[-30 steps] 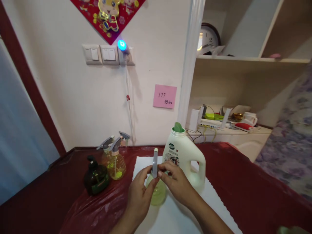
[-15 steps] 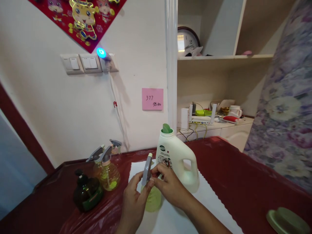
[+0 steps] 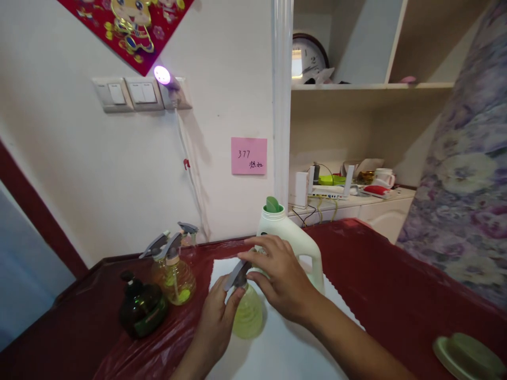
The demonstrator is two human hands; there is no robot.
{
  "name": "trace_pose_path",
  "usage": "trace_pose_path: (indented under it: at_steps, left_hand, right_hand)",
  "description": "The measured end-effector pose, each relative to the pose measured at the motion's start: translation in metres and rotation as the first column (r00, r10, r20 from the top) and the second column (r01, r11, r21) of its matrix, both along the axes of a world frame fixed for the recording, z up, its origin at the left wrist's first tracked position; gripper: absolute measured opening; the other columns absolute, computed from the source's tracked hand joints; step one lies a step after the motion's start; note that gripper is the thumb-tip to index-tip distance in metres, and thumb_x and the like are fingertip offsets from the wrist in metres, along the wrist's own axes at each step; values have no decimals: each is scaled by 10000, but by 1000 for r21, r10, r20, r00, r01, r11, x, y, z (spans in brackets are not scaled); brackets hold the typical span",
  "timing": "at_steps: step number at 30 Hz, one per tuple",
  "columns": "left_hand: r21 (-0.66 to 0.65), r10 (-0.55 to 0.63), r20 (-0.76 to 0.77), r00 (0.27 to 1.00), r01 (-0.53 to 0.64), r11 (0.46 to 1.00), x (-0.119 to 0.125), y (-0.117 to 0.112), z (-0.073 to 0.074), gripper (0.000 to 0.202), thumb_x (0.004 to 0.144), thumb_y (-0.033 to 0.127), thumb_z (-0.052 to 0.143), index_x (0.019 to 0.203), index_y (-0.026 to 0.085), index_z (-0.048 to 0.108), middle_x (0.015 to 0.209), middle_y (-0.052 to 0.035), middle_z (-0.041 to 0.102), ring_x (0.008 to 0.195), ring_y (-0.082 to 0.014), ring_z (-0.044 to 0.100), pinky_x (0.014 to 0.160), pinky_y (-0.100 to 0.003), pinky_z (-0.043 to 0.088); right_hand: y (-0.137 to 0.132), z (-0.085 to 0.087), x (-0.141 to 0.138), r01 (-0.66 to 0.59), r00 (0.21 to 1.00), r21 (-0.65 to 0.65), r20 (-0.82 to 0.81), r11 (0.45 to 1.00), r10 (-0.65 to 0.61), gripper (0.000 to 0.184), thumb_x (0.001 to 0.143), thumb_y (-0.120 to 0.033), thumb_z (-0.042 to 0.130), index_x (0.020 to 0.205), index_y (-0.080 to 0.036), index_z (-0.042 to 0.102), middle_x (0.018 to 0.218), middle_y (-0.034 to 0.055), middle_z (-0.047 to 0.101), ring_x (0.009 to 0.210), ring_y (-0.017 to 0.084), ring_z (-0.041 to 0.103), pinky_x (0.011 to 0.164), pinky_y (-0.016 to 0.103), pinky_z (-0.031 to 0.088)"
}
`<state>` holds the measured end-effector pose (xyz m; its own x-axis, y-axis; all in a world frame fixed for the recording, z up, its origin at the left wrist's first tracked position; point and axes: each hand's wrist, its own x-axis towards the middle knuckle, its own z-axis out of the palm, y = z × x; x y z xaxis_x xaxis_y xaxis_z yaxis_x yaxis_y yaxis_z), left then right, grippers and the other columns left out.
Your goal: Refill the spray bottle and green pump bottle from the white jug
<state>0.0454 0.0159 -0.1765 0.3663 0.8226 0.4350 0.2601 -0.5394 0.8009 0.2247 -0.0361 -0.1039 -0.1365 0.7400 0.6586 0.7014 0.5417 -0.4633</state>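
A spray bottle [image 3: 249, 316] with yellow-green liquid and a grey trigger head stands on a white sheet [image 3: 277, 345]. My left hand [image 3: 219, 322] is closed around the near left side of its neck and head. From the right, my right hand [image 3: 281, 279] has its fingers and thumb bent round the top of the grey head. Right behind that hand stands a pale green jug [image 3: 303, 240] with a handle, partly covered by my fingers. Something green and rounded [image 3: 272, 204] sticks up from the jug's uncapped mouth.
Several spray bottles [image 3: 180, 279] and a dark green pump bottle [image 3: 142, 311] stand to the left on the dark red table cover [image 3: 380, 285]. A green lid-like piece [image 3: 467, 353] lies at the lower right. Behind are a router [image 3: 327, 191] and shelves [image 3: 372, 87].
The spray head has turned, its nozzle now tipped toward the right. My right hand has risen from the neck to the head's top, with fingers more spread. The plug light went from blue to purple.
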Motion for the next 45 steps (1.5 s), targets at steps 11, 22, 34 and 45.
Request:
trace_pose_path:
  at_steps: [11,22,34,45]
  left_hand:
    - [-155,-116,53,992,123,980,-3,1,3,339,949,431,522,1149,181,630,1168,-92,697,1072,-262,623,960,-374,475]
    - [-265,-54,356,933,156,951,11,-14,-1,387,867,432,673,1143,224,499,1197,-68,620,1157,-242,575,959,-356,470]
    - [-171,-67,230,971,108,979,6,-10,4,219,906,392,600,972,186,637,1020,-62,660,980,-248,587,891,-353,448]
    - [-240,32,353,935,58,969,22,-8,-8,276,822,327,733,971,215,529,1013,-36,647,988,-227,594,862,-315,457]
  right_hand:
    - [18,28,-19,128,857,-120,514,985,-48,142,926,-285,629,868,-185,712,913,74,723,901,239,603,753,376,344]
    - [11,24,-33,237,856,-194,505,952,-110,103,917,-224,599,938,-159,676,959,96,703,905,263,640,689,349,414]
    - [11,20,-29,216,861,-199,501,956,-91,117,935,-232,555,928,-172,656,961,65,691,912,230,617,729,330,397]
    - [13,22,-29,222,861,-197,499,955,-97,106,930,-227,569,915,-175,660,944,49,686,899,220,606,721,327,383]
